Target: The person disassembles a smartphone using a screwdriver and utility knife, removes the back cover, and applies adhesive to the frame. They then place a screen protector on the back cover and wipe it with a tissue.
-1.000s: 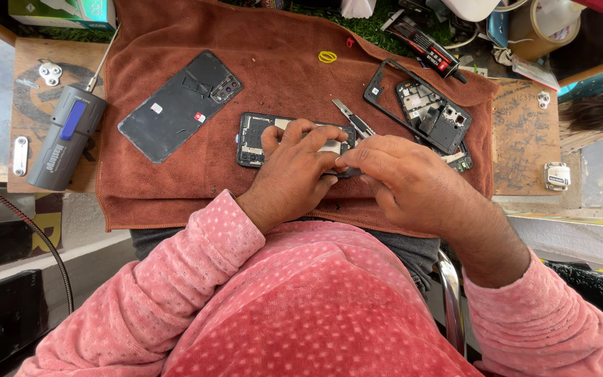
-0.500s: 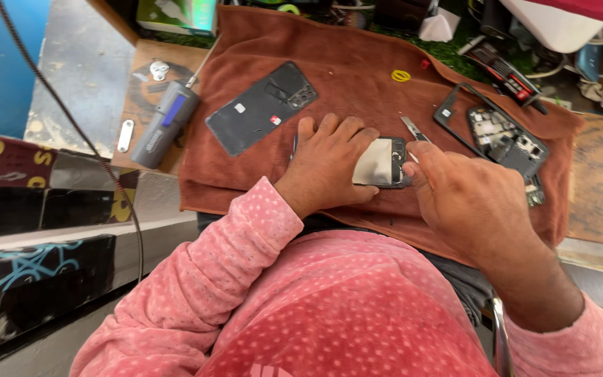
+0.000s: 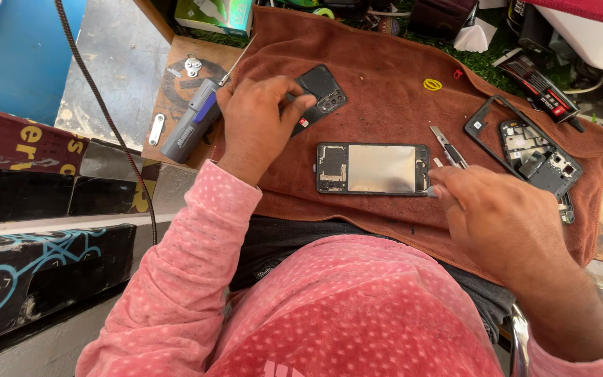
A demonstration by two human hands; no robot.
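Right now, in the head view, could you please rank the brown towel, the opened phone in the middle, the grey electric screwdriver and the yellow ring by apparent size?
1. brown towel
2. opened phone
3. grey electric screwdriver, looking close to the phone in length but slimmer
4. yellow ring

Grey electric screwdriver (image 3: 191, 126) beside brown towel (image 3: 385, 84); yellow ring (image 3: 432, 84); green box (image 3: 215, 14), possibly carton.

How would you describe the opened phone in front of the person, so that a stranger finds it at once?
On the brown towel, look just left of the right hand. The opened phone lies flat there, a dark rectangle with a shiny silver plate inside, unlike the closed black back cover under the left hand.
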